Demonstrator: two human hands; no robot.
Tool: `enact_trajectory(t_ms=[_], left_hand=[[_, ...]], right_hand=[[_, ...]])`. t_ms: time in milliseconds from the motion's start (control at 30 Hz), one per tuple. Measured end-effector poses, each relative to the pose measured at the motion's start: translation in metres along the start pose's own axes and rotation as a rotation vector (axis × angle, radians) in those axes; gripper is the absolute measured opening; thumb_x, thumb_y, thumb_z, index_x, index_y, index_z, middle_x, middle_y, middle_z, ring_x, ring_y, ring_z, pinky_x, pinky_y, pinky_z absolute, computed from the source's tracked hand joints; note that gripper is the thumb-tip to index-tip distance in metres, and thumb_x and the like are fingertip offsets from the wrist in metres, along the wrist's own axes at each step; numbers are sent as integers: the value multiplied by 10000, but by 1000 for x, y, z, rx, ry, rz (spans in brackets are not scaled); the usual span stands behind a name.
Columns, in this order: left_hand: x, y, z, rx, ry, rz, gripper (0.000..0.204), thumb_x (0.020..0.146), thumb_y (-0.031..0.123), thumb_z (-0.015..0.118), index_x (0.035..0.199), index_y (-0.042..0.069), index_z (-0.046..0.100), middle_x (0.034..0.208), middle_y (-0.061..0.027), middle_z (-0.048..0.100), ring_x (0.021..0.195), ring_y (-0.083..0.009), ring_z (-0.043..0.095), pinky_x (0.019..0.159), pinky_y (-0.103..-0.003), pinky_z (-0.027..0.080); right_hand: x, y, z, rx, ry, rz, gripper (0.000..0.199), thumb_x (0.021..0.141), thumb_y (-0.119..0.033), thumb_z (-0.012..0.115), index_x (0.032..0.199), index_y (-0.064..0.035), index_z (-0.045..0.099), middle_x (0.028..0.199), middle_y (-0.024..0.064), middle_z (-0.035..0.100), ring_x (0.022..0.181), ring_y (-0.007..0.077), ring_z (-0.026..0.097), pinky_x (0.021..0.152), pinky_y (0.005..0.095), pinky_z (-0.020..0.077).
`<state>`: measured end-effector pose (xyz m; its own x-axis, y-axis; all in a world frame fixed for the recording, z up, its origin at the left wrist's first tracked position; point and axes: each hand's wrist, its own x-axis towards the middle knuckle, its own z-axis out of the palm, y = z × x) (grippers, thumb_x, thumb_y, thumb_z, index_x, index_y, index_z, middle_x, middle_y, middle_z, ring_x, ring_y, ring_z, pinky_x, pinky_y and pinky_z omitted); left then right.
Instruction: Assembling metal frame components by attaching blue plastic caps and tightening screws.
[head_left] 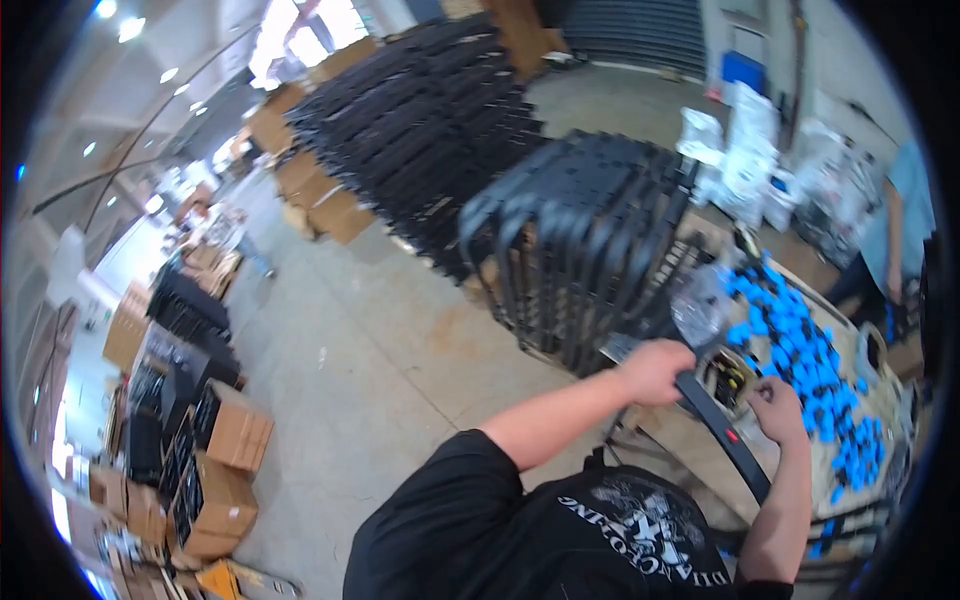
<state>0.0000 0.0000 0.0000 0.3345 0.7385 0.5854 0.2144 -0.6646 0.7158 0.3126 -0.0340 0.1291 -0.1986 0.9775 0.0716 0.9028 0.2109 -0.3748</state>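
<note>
My left hand (655,372) is closed around the upper end of a flat, curved black bar (712,412). A small red piece (732,436) sits partway along the bar, which slants down to the right in front of my body. My right hand (778,410) is just right of the bar, its fingers drawn together; whatever they pinch, if anything, is too small to make out. Beside that hand is an open container of small black and yellow parts (728,380). Many bright blue pieces with black parts (800,350) lie across the worktable (680,440).
A clear plastic bag (700,305) lies at the table's far end. Beyond stand a row of curved black frames (570,220) and a tall stack of black parts (410,120). Cardboard boxes (225,500) line the left. A person in light blue (905,220) stands at the right.
</note>
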Motion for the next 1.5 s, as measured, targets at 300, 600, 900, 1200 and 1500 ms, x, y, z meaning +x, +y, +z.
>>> enact_trajectory(t_ms=[300,600,900,1200,1500], left_hand=[[-123,16,-68,318,-269,-82,256,633,189,791,789,49,644,786,-175,640,750,-388,641,689,-414,526],[-117,131,34,452,-413,-40,274,645,133,744,729,16,512,677,-181,540,611,-357,543,602,-401,451],[-49,304,181,460,-1006,-31,287,692,143,817,691,-7,572,583,-114,538,559,-156,483,538,-348,410],[-131,344,393,10,-1045,-202,214,729,150,778,747,-3,630,631,-6,574,572,-100,498,524,-306,419],[-147,349,515,-237,-867,-153,131,746,104,675,763,-21,639,635,-19,596,586,-108,533,554,-304,443]], right_hand=[[-193,-88,57,150,243,230,280,894,-273,696,1060,-50,659,885,174,689,822,349,687,723,424,539],[-455,60,143,1018,700,632,452,1038,-401,526,885,8,643,731,68,587,715,164,535,689,346,481],[-587,141,24,655,806,939,398,1023,-404,559,859,-49,631,717,4,586,683,109,549,642,302,473],[-722,220,-33,411,1587,768,314,1044,-294,553,1023,4,648,917,40,638,869,98,566,797,265,476],[-863,130,233,563,1206,1681,334,960,-309,644,951,22,686,795,104,698,731,160,648,673,328,519]])
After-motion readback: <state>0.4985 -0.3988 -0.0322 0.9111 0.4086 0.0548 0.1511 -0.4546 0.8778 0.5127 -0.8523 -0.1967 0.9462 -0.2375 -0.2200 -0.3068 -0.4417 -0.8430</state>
